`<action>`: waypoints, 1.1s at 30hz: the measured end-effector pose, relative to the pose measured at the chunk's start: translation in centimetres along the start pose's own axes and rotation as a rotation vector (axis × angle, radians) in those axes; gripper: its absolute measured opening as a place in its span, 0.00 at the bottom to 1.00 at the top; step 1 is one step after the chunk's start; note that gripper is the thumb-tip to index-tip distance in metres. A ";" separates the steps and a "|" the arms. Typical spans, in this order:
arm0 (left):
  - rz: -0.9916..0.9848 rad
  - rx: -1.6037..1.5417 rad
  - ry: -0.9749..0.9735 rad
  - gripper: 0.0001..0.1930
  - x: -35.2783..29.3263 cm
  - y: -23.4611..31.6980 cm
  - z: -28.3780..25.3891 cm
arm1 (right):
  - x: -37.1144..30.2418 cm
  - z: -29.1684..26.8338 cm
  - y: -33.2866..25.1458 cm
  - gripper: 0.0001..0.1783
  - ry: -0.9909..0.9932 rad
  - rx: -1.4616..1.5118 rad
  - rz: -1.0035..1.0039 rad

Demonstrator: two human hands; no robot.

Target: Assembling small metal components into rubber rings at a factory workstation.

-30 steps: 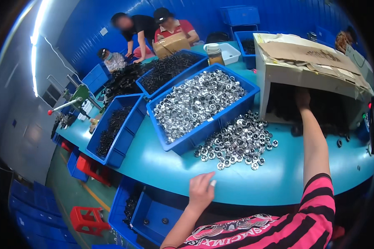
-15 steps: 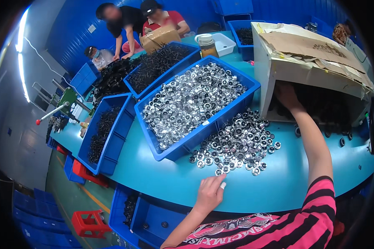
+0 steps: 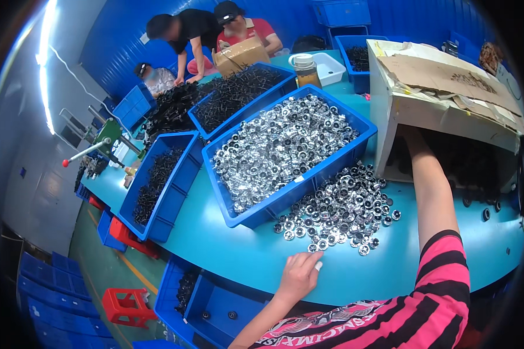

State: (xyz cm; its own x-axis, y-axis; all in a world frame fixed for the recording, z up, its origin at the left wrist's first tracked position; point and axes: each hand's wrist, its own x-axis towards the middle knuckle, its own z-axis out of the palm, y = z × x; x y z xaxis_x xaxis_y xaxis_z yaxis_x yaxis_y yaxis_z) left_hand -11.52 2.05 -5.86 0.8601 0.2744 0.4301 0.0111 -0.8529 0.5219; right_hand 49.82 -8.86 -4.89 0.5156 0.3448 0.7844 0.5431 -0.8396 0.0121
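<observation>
My left hand rests on the green-blue table top, fingers loosely bent and a white wrap on one fingertip. Its fingertips lie at the near edge of a loose heap of small chrome wheel-like parts, by the nearest of them; nothing shows in its grasp. My right arm reaches into the dark opening of a pale box-like housing. Inside it my right hand is mostly lost in shadow, so its fingers and anything they hold are hidden. Dark round parts fill the housing's floor, hardly visible.
A large blue bin full of chrome parts stands behind the heap. Blue bins of black parts are farther left and back. A lidded jar, a white tray, a green hand press and co-workers are beyond.
The whole view has shifted slightly, with the scene moving right. My right hand has gone deeper into the housing. My left hand stays by the heap's near edge.
</observation>
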 end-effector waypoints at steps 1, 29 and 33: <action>-0.002 0.005 0.003 0.16 0.0 0.0 0.0 | 0.0 0.1 -0.1 0.17 0.022 -0.002 -0.011; 0.026 -0.045 0.019 0.13 -0.2 0.3 0.6 | -18.4 -27.2 -4.4 0.34 -0.669 0.566 -0.091; 0.025 -0.081 0.097 0.15 -0.6 0.4 0.7 | -20.2 -28.2 -3.7 0.33 -0.576 0.694 0.073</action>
State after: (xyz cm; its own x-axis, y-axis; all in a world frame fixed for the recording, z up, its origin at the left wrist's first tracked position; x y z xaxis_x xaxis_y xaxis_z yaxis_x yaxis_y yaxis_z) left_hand -11.67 1.28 -6.44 0.8064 0.2986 0.5105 -0.0542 -0.8222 0.5666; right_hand 18.69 -24.55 -3.25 0.7147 0.6142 0.3346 0.6777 -0.4897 -0.5485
